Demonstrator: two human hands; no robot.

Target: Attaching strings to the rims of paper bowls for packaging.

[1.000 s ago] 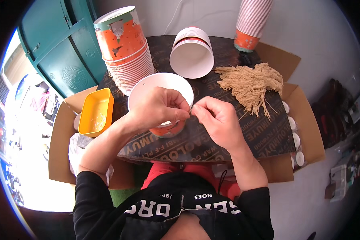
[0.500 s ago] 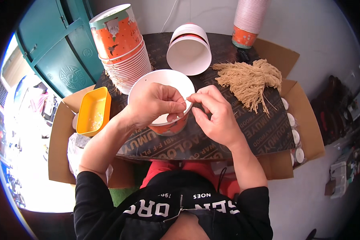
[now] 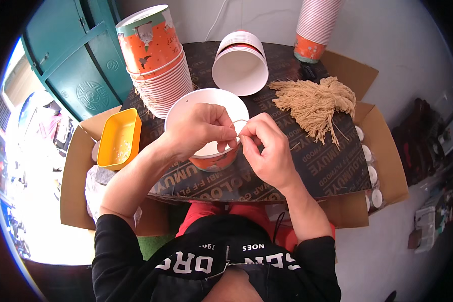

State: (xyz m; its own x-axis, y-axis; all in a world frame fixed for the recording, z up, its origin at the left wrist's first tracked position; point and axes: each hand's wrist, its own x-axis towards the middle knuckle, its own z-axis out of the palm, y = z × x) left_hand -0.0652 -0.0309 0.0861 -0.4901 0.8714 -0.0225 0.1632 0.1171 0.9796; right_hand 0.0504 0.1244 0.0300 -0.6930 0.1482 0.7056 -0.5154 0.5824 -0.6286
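Observation:
An orange paper bowl [image 3: 212, 106] with a white inside stands on the dark board [image 3: 332, 171] in front of me. My left hand [image 3: 199, 128] grips its near rim, fingers pinched on a thin beige string [image 3: 238, 122]. My right hand [image 3: 268, 151] pinches the same string just right of the rim. The string arches between both hands over the bowl's edge. A bundle of beige strings [image 3: 314, 103] lies on the board to the right.
A tilted stack of orange paper bowls [image 3: 156, 60] stands at the back left, a second stack [image 3: 239, 63] lies on its side, and a third [image 3: 314, 27] stands at the back right. A yellow tray [image 3: 118, 138] sits on cardboard at left. White lids [image 3: 370, 176] fill the right box.
The bowl has shifted slightly towards me and to the right. Both hands stay pinched together at its rim, now with the string looped between them.

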